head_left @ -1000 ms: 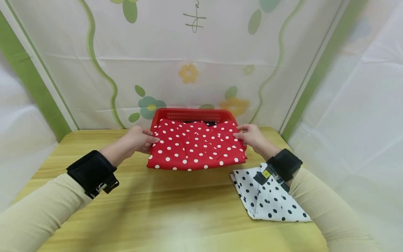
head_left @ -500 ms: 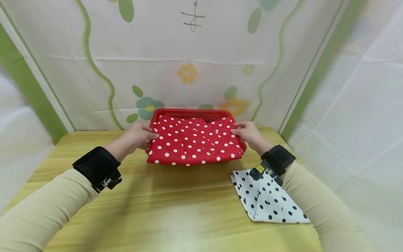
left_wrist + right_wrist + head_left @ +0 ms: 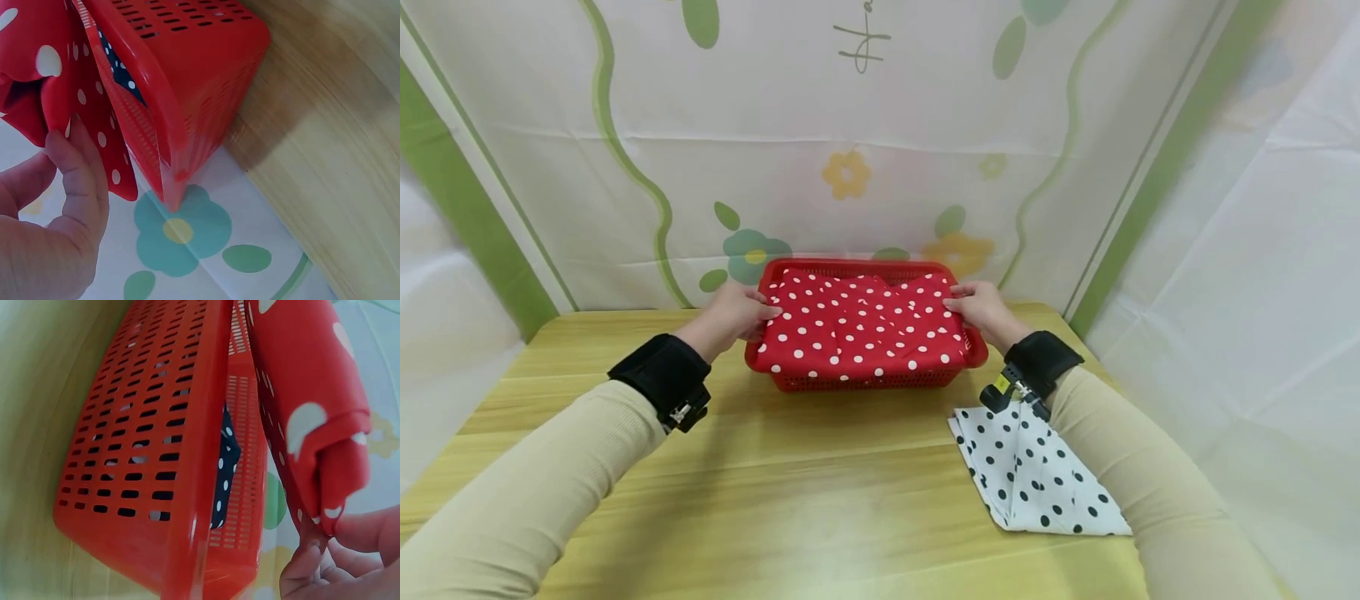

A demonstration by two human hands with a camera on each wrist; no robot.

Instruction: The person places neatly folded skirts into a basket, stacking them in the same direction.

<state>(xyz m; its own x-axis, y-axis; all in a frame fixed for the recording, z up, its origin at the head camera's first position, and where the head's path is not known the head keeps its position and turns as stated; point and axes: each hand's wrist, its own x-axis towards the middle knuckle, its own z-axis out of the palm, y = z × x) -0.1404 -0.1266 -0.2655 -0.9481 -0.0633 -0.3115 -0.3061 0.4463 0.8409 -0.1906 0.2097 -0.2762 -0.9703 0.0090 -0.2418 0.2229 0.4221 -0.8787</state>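
- We see the red dotted cloth (image 3: 865, 329), folded in layers, held over the mouth of the red basket (image 3: 865, 384); in the head view its front edge overlaps the basket's front rim.
- Left hand (image 3: 733, 315): thumb and fingers closed in a pinch on the cloth's left edge. From this grip the cloth runs off to the right.
- Right hand (image 3: 988, 312): thumb and fingertips likewise pinched together, on the right edge. From here the cloth runs off to the left.
- Key relation, as we judge it: the cloth's long axis spans hand to hand, roughly parallel with the basket's long side. Neither hand is plainly nearer; each has one short end.
- Both wrist views show a gap between cloth and basket rim near the hands. We cannot tell whether the middle touches anything below.
- Inside the basket, under the red cloth, we make out a dark dotted cloth (image 3: 226, 469).
- A white dotted cloth (image 3: 1037, 475) lies folded on the wooden table (image 3: 820, 517), below the right forearm.
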